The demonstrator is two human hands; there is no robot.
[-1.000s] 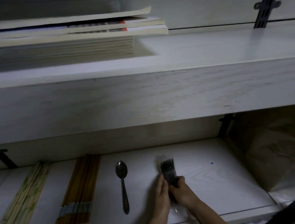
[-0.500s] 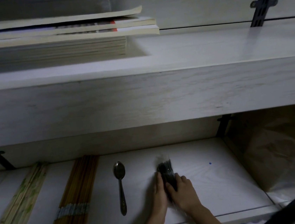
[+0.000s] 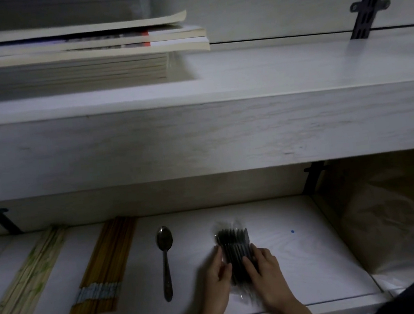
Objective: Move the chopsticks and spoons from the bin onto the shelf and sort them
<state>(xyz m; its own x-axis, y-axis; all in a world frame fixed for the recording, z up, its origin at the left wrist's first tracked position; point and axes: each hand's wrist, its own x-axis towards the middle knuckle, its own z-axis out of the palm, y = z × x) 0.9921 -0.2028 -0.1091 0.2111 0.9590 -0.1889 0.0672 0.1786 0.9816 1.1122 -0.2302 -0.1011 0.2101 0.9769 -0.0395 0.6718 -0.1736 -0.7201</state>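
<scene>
On the lower shelf (image 3: 315, 260) lie, from left to right, a pale green-flecked bundle of chopsticks (image 3: 28, 277), a brown bundle of chopsticks (image 3: 105, 266) with a light band, and a single metal spoon (image 3: 165, 262). To the right of the spoon is a clear plastic pack of dark spoons (image 3: 234, 244), lying flat on the shelf with the bowls fanned out. My left hand (image 3: 218, 277) presses on its left side and my right hand (image 3: 264, 271) lies over its right side. The pack's handle end is hidden under my hands.
A thick upper shelf (image 3: 198, 137) overhangs the lower one, with a stack of books (image 3: 73, 58) on its left. Black wall brackets (image 3: 314, 178) stand at the back. A brown paper bag (image 3: 393, 218) fills the space at the right end.
The spoon pack went from raised and narrow in my hands to lying flat on the shelf with the spoons spread out. Both hands moved slightly apart over it.
</scene>
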